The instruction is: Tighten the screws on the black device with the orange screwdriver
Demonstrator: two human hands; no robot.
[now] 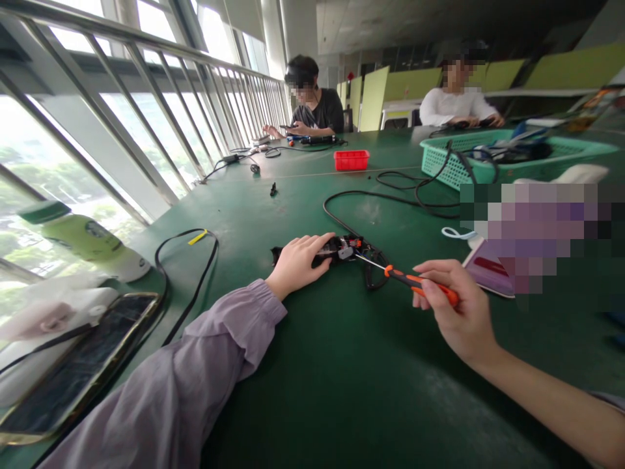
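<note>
My right hand [454, 303] grips the orange and black handle of a screwdriver [415, 280]. The thin metal shaft points left, and its tip meets an opened black corded device [346, 249] with grey and red parts inside. Over the left end of that device lies my left hand [303, 259], fingers and thumb closed round its body and pressing it to the table. A black cord [336, 195] runs from the device toward the back right. The exact spot the tip touches is too small to make out.
On the green table [303, 391] stand a red basket [351, 160] and a teal basket [439, 163] with cables. A small black part [273, 189] lies farther back. A phone [83, 365] and a bottle [88, 238] are at left. Two people sit across the table.
</note>
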